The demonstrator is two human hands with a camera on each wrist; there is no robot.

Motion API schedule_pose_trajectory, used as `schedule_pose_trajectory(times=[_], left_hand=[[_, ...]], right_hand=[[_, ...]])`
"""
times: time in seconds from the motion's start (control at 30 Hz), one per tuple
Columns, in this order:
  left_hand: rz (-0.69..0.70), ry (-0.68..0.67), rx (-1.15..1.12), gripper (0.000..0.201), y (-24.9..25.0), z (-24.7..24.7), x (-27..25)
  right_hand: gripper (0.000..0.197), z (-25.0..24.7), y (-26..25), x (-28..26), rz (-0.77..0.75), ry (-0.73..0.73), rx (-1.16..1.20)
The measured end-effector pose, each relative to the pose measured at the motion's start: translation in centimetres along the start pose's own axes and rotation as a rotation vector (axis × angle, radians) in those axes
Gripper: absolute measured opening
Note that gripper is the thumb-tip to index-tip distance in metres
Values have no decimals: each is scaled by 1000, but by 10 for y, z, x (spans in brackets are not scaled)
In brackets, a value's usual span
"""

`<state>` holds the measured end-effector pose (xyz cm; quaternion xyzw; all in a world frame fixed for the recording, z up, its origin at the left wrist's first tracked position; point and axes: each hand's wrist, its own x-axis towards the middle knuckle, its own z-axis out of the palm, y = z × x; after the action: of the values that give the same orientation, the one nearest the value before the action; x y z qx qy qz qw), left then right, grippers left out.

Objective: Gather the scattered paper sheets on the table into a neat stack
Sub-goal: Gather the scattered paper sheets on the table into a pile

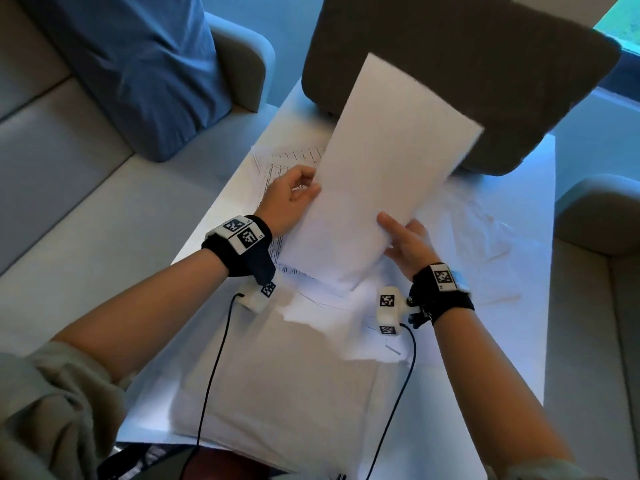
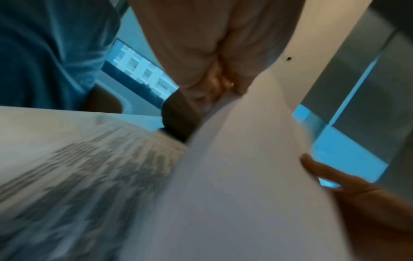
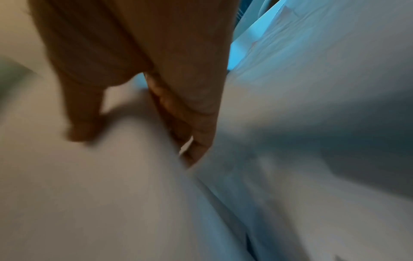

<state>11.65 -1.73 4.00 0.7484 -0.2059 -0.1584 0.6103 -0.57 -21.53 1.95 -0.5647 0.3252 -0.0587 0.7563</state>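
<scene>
Blank sheet [image 1: 388,168] held up off tabletop [image 1: 519,306], tilted, far end over dark chair back [image 1: 467,64]. Left hand [image 1: 289,199] grip: fingers curled on sheet's left edge, pinching. Right hand [image 1: 408,242] grip: thumb on top near lower right edge, fingers under, per right wrist view [image 3: 178,106]. Printed sheets [image 1: 277,174] flat on tabletop below and beside left hand; more white sheets [image 1: 346,306] overlapping loosely near wrists, not squared. Creased sheets [image 1: 485,237] to the right. Blue cushion [image 1: 138,64] on sofa [image 1: 52,202], well apart.
</scene>
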Motion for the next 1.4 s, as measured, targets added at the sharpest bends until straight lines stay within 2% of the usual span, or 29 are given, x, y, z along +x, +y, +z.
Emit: schedule_pose_trajectory(times=[0.07,0.13,0.2,0.23,0.3,0.43,0.53,0.67,0.83,0.97,1.07,1.13,1.2,1.3,1.4], left_hand=[[-135,34,242,22,-22,-9,7],[-295,38,588,39,-44,-20,14],[-497,10,825,67,-60,-27,16],[-572,-9,890,80,-65,-29,16],[-625,-16,925,93,-68,-27,17],[-677,28,859,97,-70,-26,23],[-681,4,814,90,-70,-29,24],[-699,37,765,89,-69,-32,19],[-690,6,766,57,-69,-35,14],[-655,32,840,64,-67,-37,13],[-651,56,784,59,-66,-33,16],[-654,132,676,72,-68,-31,16],[-588,187,566,81,-67,-29,17],[-466,173,448,55,-54,-18,19],[-390,139,355,57,-36,-3,20]], right_hand=[[56,-8,1,2,-48,79,33],[49,-17,4,5,-66,139,-40],[47,-23,10,9,-49,195,-156],[46,-26,13,10,-35,207,-199],[42,-30,18,12,-6,224,-257],[32,-32,25,16,42,282,-325],[30,-32,28,20,63,302,-335],[44,-34,31,24,77,314,-406],[48,-33,36,32,157,275,-586],[45,-24,43,36,215,216,-650],[45,-20,49,39,193,218,-722],[45,-19,49,38,185,225,-751],[45,-19,48,38,196,216,-739],[45,-20,47,38,198,213,-720],[42,-17,48,37,169,191,-711]])
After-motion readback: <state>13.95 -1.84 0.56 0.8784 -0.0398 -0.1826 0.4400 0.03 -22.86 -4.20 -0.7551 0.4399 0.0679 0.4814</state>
